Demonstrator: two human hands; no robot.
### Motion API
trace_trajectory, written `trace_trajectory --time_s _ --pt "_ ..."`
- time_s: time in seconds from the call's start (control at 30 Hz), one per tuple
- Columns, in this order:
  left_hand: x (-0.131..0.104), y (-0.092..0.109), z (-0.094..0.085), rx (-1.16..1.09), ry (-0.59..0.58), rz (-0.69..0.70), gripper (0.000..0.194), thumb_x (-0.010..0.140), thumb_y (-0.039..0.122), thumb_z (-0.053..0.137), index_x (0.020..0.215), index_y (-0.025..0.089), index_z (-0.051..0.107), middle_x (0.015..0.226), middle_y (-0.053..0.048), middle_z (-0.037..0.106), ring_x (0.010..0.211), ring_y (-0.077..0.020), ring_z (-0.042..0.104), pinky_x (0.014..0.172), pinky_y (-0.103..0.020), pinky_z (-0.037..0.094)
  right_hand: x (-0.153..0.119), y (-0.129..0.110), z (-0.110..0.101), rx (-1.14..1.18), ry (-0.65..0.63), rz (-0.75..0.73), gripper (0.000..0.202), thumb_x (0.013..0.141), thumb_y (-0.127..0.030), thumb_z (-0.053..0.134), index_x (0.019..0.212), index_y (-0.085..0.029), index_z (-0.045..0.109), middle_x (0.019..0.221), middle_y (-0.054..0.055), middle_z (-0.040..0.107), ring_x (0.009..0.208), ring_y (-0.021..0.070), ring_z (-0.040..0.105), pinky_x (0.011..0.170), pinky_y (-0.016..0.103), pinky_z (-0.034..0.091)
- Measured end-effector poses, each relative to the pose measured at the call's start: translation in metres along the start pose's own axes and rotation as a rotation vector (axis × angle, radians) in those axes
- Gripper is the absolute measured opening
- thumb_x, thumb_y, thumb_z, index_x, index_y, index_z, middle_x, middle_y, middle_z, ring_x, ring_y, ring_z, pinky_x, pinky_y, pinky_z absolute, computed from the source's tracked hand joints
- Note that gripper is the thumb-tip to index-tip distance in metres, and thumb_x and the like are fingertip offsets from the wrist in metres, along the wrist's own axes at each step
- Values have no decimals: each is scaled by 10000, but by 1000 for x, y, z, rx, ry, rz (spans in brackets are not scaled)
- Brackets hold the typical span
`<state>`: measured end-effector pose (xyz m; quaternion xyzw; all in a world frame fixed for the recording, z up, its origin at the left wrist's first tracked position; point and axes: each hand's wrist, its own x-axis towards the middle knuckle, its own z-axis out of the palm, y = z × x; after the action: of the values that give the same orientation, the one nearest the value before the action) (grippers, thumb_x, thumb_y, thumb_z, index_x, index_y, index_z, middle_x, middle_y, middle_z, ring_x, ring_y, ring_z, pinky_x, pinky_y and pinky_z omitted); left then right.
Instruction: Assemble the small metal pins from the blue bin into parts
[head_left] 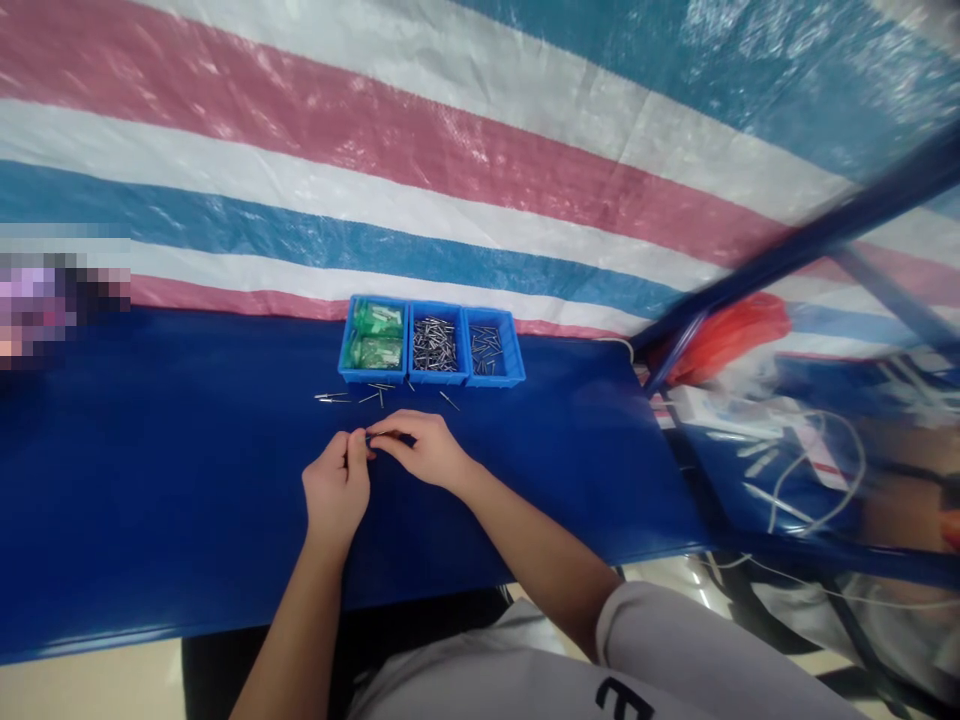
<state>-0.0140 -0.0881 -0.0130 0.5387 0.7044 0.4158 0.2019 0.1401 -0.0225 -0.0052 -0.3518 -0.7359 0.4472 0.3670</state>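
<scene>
The small item (368,439) between the fingers (359,446) is mostly hidden; at right, the red bag (731,338) blurs; the bottom edge crops the shirt (480,670).

Three bins (437,378) are set side by side on the table (187,450) before a sheet (450,180); pins (449,401) are scattered in front.

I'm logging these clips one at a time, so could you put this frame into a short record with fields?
left hand: fingertips pinched on a small piece, too small to identify
right hand: fingertips meet the left's at the same piece
left bin: green-tinted bags
middle bin: many metal pins
right bin: fewer, more spread-out metal pins
loose on table: several thin metal pins, between bins and hands
surface: blue table
backdrop: striped sheet
</scene>
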Motion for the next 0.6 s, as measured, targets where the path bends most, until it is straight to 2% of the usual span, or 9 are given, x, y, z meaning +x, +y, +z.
trace_trajectory --time_s 0.1,0.23,0.33,0.43,0.6 --pt "-1 -1 0 -27 -13 5 402 1005 461 486 740 206 651 641 -4 668 610 -127 631 625 -243 472 -1 -4 -2 -103 -58 -37 187 987 -334 610 997 -245 775 992 53 775 965 193 708 925 339 544" --pt "-1 -3 1 -114 -31 -8 293 972 470 560 976 211 697 778 -4 735 727 -135 698 701 -237 525 -2 -8 -3 -87 -25 47 182 1010 -340 557 1052 -241 703 1028 35 777 970 180 732 901 312 536" --pt "-1 -3 3 -132 -22 36 286 918 453 657 1091 229 698 830 11 743 743 -124 701 735 -233 542 -3 -10 -2 3 27 137 211 1013 -392 543 1096 -220 632 936 19 780 827 163 735 800 291 533" --pt "-1 -3 5 -108 32 90 241 912 418 675 1066 239 719 853 16 744 755 -113 702 766 -229 547 -4 -7 1 98 16 192 255 998 -445 563 1081 -209 611 794 -5 751 664 141 682 697 273 511" --pt "-2 -3 5 -120 65 102 200 944 385 638 1045 228 710 866 12 760 745 -105 728 752 -216 553 -2 3 9 303 51 184 276 942 -466 649 1014 -199 650 902 30 763 830 163 728 807 301 552"
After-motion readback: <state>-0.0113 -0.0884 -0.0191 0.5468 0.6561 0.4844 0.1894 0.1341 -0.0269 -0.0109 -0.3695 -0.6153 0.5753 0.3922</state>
